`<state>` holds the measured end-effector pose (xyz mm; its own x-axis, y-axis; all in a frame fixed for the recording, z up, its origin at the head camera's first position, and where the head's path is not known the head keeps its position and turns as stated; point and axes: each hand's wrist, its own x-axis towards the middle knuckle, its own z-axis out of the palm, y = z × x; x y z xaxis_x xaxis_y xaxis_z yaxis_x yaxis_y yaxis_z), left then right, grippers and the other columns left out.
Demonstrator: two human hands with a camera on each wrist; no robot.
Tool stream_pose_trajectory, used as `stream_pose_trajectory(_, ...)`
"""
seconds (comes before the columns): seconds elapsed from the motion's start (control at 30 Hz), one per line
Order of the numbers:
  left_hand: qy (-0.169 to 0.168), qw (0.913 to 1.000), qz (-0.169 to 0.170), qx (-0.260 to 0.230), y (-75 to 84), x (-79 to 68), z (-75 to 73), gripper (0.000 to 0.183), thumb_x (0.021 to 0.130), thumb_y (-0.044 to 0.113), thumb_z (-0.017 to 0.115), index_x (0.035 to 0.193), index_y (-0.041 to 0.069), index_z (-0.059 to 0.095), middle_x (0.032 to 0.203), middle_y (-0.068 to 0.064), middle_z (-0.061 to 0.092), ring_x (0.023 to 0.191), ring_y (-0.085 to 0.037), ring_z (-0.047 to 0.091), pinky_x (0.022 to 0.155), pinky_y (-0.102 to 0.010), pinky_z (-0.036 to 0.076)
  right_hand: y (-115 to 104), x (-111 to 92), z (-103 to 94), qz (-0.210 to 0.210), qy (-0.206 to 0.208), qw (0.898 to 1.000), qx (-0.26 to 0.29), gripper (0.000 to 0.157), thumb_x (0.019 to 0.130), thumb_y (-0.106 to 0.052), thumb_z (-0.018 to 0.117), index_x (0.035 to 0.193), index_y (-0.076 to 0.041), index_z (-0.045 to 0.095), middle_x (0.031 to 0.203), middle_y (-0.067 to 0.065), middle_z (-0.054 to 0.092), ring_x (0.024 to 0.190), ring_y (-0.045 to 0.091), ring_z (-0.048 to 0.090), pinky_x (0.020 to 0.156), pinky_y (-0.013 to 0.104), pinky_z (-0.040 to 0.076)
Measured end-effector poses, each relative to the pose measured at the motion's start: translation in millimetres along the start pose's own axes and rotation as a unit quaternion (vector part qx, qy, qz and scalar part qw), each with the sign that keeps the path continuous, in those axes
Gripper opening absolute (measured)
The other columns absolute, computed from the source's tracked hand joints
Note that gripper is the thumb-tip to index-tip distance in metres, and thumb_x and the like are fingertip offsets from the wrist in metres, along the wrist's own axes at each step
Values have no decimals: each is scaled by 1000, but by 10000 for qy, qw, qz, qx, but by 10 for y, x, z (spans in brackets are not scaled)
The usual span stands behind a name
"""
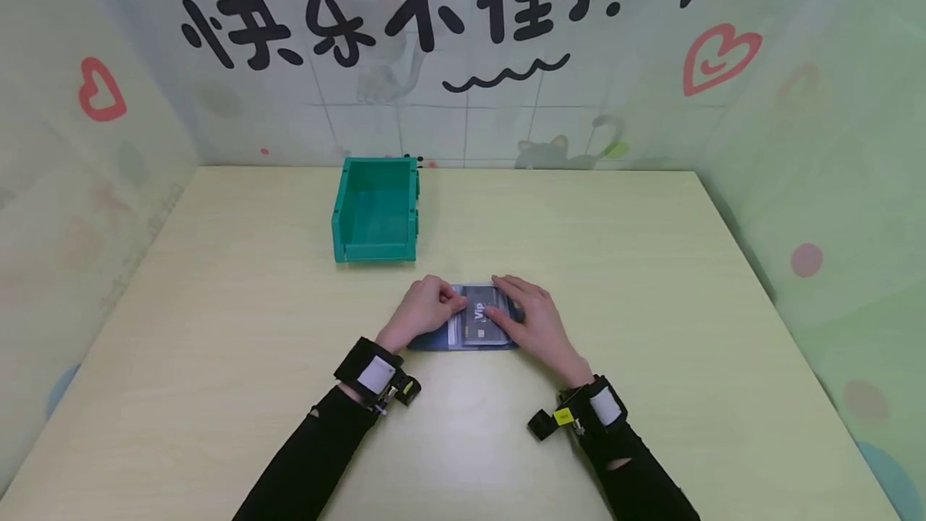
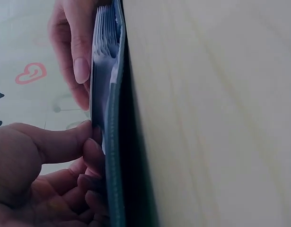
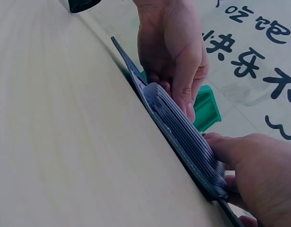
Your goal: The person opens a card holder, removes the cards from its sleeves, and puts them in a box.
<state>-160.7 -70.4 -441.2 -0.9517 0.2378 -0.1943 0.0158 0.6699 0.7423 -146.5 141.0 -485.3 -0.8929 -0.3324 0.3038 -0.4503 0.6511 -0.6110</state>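
A dark blue card holder (image 1: 432,341) lies spread on the table, its stack of clear sleeves (image 3: 179,125) seen edge-on in the right wrist view. The top sleeve carries a grey card (image 1: 481,331) marked "Vip". My left hand (image 1: 427,308) pinches the left edge of the sleeves between thumb and index finger, its other fingers curled beneath. With its thumb on the card, my right hand (image 1: 538,324) holds the holder's right side, other fingers about the far edge. Whether the left fingertips hold the card itself or just its sleeve cannot be told.
A green open-fronted bin (image 1: 376,211) stands at the back of the table, left of centre. Printed fabric walls (image 1: 463,127) enclose the light wooden table (image 1: 615,239) at the back and both sides. Each wrist wears a black strap with a small camera.
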Motion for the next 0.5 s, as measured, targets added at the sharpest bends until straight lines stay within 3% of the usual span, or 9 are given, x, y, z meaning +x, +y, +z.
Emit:
stream_pose_trajectory(0.33, -175, 9994, -174, 253, 42, -9, -57, 31, 97, 18, 67, 68, 7, 62, 60, 2, 46, 58, -12, 44, 54, -22, 30, 6, -37, 34, 152, 70, 9996, -217, 49, 94, -29, 70, 135, -4, 62, 140, 13, 61, 131, 34, 56, 112, 59, 33)
stream_pose_trajectory(0.5, -471, 9968, -352, 544, 84, -23, -68, 34, 99, 26, 65, 72, 6, 63, 63, 0, 43, 62, -16, 46, 56, -25, 29, -30, -42, 37, 196, 125, 9995, -196, 49, 94, -29, 70, 134, -3, 63, 139, 14, 62, 130, 34, 57, 113, 58, 32)
